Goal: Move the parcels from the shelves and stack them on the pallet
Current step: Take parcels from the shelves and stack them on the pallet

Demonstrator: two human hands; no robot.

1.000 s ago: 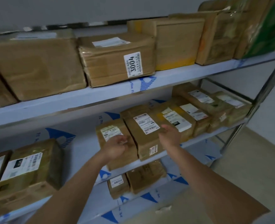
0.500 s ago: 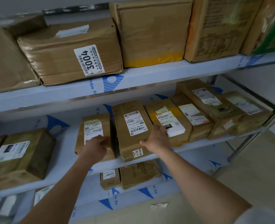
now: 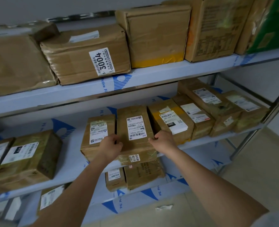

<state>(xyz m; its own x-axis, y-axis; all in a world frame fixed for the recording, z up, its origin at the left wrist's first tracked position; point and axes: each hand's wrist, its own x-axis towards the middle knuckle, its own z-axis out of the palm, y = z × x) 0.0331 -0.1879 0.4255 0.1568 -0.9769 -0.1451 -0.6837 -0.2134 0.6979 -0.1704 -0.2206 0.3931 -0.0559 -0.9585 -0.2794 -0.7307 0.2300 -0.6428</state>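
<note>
Subject parcel: a long brown cardboard parcel wrapped in clear tape with a white barcode label (image 3: 135, 133), lying on the middle white shelf board with blue print (image 3: 69, 154), its near end overhanging the board's front edge. The left hand (image 3: 110, 147) grips the parcel's left near edge, fingers curled into the gap beside the neighbouring shorter brown taped parcel (image 3: 98, 136). The right hand (image 3: 163, 141) grips the right near edge, fingers curled into the gap beside the brown box with yellow tape (image 3: 170, 122) immediately right of the parcel.
</note>
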